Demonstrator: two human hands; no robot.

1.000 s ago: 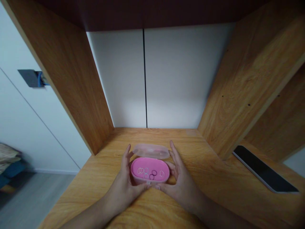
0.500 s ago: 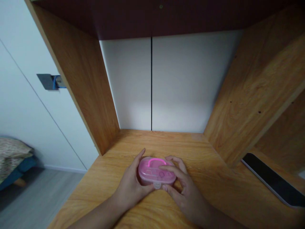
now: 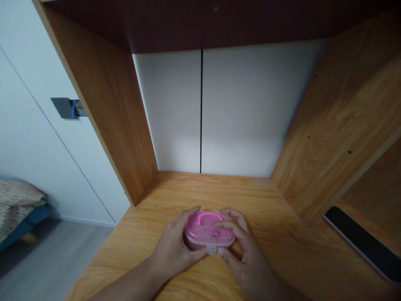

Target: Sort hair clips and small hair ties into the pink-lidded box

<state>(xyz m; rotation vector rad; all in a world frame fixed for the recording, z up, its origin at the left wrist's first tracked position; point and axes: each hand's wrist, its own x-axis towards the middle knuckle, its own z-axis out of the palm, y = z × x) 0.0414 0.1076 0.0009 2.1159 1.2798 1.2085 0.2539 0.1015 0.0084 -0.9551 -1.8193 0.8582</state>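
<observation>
A pink translucent oval box [image 3: 208, 234] with a bright pink handle on its lid sits on the wooden desktop. Its lid is closed, and a clear latch tab [image 3: 211, 249] juts from the front edge. My left hand [image 3: 175, 238] wraps round the left side, thumb along the front near the tab. On the right side, my right hand [image 3: 242, 240] grips the box, thumb at the front right of the tab, one finger lying over the lid and the others behind. What the box holds cannot be made out.
Wooden side panels stand left [image 3: 103, 108] and right [image 3: 341, 138] of the desktop [image 3: 188, 190], with a dark shelf [image 3: 200, 25] overhead. At the right lies a long black-topped object [image 3: 360, 242]. A bed corner [image 3: 19, 205] shows at the far left.
The box and both hands sit slightly lower and further right in view, along with a small camera shift. My left fingers have come in closer over the lid's back left edge.
</observation>
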